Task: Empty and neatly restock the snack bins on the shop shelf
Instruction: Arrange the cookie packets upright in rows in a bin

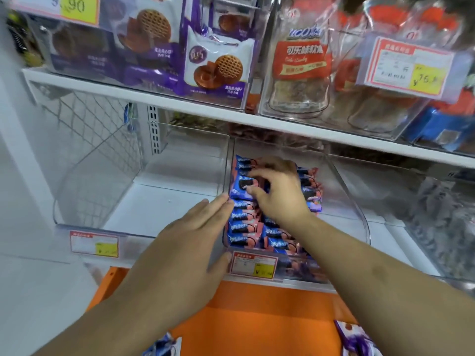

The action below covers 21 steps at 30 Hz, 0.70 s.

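1. A yellow-and-red price label [403, 66] hangs at the upper right.
2. An orange surface [252, 319] spreads below the shelf.
3. White wire mesh [84, 124] lines the left side.

Lower shelf: clear plastic bin [138, 160] at left; just right of it, touching, a second clear plastic bin [341, 191] holding rows of small blue-and-pink cookie packets [244, 222]. Right hand [280, 191] in that bin, on the packets; left hand [190, 242] at its left front wall. Upper white shelf board [205, 106]: purple-and-white biscuit packs [218, 65] left, red-labelled candy bags [300, 62] right. Orange crate [257, 317] below, in front.
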Tool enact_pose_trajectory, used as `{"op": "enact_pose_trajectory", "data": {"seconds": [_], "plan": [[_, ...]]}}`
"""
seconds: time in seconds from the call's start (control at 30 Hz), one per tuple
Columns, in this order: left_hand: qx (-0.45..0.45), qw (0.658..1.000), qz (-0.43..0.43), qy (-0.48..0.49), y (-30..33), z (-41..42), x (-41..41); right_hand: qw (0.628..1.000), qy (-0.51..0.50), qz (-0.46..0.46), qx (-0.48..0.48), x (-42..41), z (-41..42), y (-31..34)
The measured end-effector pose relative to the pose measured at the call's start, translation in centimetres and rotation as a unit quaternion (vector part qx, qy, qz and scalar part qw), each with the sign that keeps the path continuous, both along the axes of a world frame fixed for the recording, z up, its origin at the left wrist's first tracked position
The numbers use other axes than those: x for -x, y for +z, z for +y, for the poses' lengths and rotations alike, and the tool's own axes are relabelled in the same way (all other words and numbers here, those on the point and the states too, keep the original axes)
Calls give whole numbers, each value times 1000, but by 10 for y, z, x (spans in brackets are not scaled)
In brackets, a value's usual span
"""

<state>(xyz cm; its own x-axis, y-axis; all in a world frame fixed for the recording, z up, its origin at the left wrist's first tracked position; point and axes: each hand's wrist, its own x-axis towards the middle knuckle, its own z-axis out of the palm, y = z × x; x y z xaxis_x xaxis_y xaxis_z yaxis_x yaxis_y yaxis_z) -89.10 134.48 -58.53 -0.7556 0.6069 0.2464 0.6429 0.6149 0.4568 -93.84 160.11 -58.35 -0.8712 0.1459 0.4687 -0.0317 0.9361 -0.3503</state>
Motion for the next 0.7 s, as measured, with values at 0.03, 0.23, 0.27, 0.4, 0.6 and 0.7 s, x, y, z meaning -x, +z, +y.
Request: {"op": "enact_pose_trajectory", "data": {"seconds": [0.03, 0.23, 0.27, 0.4, 0.6, 0.7], "plan": [[-3, 1000, 0, 1, -1, 0, 1, 1000, -14, 10, -24, 3, 2, -3], [-10, 1000, -1, 3, 9, -1, -10, 996, -30, -24, -82, 6, 0, -8], [-9, 1000, -5, 3, 14, -1, -14, 996, -28, -33, -75, 4, 0, -7], [-18, 1000, 1, -11, 29, -2, -27, 999, -26, -34, -11, -28, 3, 9], [-41, 996, -2, -78, 40, -2, -58, 991, 99, -8, 84, -157, -10, 45], [-2, 993, -38, -115, 11, 5, -87, 980, 150, -112, 61, -216, -11, 30]]}}
